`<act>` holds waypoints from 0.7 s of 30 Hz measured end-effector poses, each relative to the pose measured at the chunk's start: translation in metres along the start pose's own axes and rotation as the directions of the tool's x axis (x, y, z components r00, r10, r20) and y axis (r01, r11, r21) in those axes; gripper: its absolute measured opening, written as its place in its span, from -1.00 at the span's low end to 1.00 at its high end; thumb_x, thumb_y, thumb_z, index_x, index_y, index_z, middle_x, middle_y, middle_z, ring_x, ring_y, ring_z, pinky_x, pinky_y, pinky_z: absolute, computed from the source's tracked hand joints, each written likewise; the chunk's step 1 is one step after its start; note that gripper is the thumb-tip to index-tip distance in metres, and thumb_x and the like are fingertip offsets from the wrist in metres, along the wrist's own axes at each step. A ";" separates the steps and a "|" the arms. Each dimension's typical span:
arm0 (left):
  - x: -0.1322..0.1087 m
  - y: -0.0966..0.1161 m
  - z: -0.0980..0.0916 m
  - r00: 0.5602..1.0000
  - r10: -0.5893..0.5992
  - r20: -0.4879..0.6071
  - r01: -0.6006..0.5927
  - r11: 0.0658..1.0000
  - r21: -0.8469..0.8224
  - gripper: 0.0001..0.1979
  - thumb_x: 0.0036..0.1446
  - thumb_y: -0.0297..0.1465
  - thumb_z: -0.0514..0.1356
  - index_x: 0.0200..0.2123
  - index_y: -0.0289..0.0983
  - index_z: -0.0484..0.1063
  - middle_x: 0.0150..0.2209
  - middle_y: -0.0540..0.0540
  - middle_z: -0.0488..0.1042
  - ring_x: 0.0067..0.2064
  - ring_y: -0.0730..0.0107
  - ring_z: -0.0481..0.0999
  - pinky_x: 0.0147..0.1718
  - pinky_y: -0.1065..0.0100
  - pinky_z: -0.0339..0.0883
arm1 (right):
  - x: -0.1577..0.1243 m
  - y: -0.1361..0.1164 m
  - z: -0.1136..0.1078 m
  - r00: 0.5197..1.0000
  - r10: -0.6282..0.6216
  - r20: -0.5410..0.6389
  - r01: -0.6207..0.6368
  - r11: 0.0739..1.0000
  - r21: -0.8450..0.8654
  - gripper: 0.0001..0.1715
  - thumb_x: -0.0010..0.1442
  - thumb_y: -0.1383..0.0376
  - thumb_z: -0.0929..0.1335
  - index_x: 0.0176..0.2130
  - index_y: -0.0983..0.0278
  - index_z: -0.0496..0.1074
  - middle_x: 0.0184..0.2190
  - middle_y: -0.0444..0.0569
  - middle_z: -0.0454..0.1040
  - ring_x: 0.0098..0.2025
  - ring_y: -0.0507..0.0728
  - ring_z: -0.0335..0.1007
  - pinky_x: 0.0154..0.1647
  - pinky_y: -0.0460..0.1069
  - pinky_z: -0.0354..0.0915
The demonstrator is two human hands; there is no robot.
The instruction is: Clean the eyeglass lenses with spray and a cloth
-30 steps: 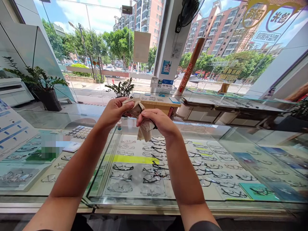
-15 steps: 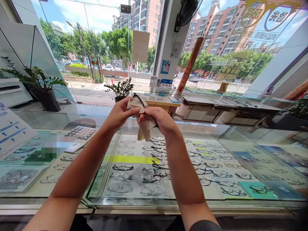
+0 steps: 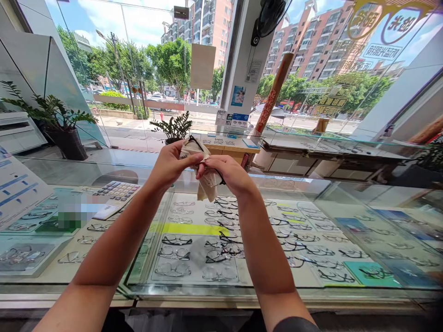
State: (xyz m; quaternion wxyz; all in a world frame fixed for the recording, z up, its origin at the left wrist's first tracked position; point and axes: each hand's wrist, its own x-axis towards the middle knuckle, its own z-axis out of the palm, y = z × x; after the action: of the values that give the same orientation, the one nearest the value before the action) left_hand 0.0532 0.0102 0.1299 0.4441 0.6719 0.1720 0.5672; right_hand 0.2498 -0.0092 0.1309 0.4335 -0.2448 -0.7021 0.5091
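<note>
Both my hands are raised above a glass display counter. My left hand pinches a beige cleaning cloth around one lens of a pair of black-rimmed glasses. My right hand grips the other side of the glasses, with the cloth hanging below it. Most of the frame is hidden by the cloth and my fingers.
Rows of spectacle frames lie under the counter glass. A calculator and printed cards sit at the left. Potted plants and shop windows stand behind, with a second glass counter at the right.
The hands have drawn closer together and risen slightly, and the glasses with the cloth have turned between the fingers, so a black rim now shows above the left hand.
</note>
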 end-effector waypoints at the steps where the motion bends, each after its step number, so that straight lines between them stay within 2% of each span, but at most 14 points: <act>1: 0.000 0.001 -0.003 1.000 -0.007 -0.012 0.007 1.000 0.021 -0.56 -0.05 -0.11 0.66 -0.35 -0.28 0.62 -0.47 -0.05 0.61 -0.47 0.36 0.55 -0.40 0.31 0.50 | -0.001 -0.001 0.000 1.000 0.000 0.011 0.000 1.000 -0.016 -0.63 0.36 0.06 0.43 -0.37 0.21 0.65 -0.34 0.00 0.71 -0.23 0.14 0.59 0.01 0.07 0.49; 6: 0.004 0.007 -0.019 0.995 -0.020 -0.094 0.030 0.993 0.114 -0.57 -0.12 -0.12 0.66 -0.42 -0.28 0.62 -0.46 -0.04 0.60 -0.46 0.42 0.49 -0.44 0.37 0.37 | -0.004 -0.007 0.002 0.997 -0.024 0.076 0.035 0.988 -0.150 -0.61 0.39 0.05 0.41 -0.36 0.20 0.65 -0.33 -0.02 0.70 -0.18 0.16 0.57 0.05 0.09 0.44; 11: 0.006 0.008 -0.027 0.999 -0.033 -0.035 0.036 0.993 0.110 -0.53 0.03 -0.04 0.59 -0.49 -0.28 0.54 -0.54 -0.01 0.48 -0.51 0.47 0.36 -0.49 0.38 0.22 | -0.005 -0.009 -0.001 0.996 -0.044 0.074 0.057 0.980 -0.188 -0.62 0.41 0.11 0.37 -0.36 0.19 0.64 -0.32 -0.04 0.70 -0.18 0.14 0.55 0.01 0.08 0.35; 16: 0.005 0.008 -0.031 0.995 -0.059 0.080 0.055 0.997 0.051 -0.61 0.02 -0.12 0.62 -0.37 -0.27 0.61 -0.43 -0.06 0.59 -0.42 0.38 0.51 -0.38 0.34 0.37 | -0.007 -0.010 -0.003 0.997 -0.049 0.052 0.055 0.990 -0.130 -0.63 0.38 0.10 0.38 -0.37 0.20 0.65 -0.36 -0.05 0.69 -0.21 0.14 0.56 0.00 0.07 0.37; 21: 0.003 0.003 -0.028 0.992 -0.068 0.110 0.067 0.998 0.012 -0.61 -0.07 -0.24 0.68 -0.28 -0.25 0.64 -0.37 -0.05 0.65 -0.37 0.36 0.57 -0.32 0.34 0.44 | -0.007 -0.010 -0.002 0.999 -0.016 0.046 0.018 0.999 -0.048 -0.64 0.35 0.06 0.42 -0.37 0.20 0.65 -0.35 -0.04 0.68 -0.20 0.14 0.57 0.04 0.06 0.42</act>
State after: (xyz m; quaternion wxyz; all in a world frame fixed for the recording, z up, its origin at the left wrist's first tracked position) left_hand 0.0273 0.0221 0.1329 0.4690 0.6979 0.1722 0.5131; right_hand 0.2561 -0.0170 0.1378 0.4157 -0.2374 -0.7259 0.4938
